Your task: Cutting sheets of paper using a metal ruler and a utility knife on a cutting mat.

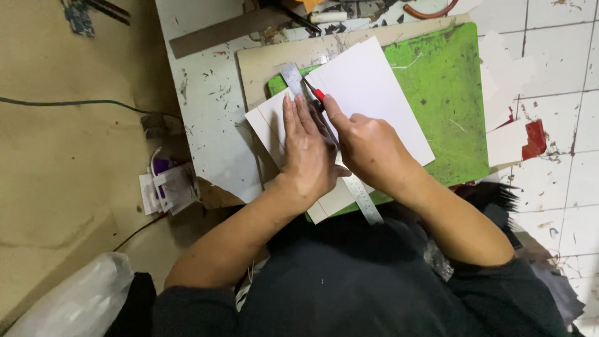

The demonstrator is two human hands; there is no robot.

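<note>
My left hand [307, 150] lies flat, fingers together, pressing a steel ruler [291, 76] down on a white card sheet [368, 87]. The ruler runs diagonally from upper left to lower right, and its lower end [367, 203] shows below my wrists. My right hand [368, 146] grips a red-handled craft knife [317, 93], its tip against the ruler's right edge near the sheet's upper part. A narrower white strip [269, 122] lies left of the ruler. All of it rests on a green cutting mat [446, 93].
The mat sits on a beige board [268, 59] over a scuffed white table [209, 106]. White offcuts [505, 75] and a red scrap [535, 138] lie on the tiled floor at right. A cable [75, 103], paper bits [165, 187] and a plastic bag [81, 299] are at left.
</note>
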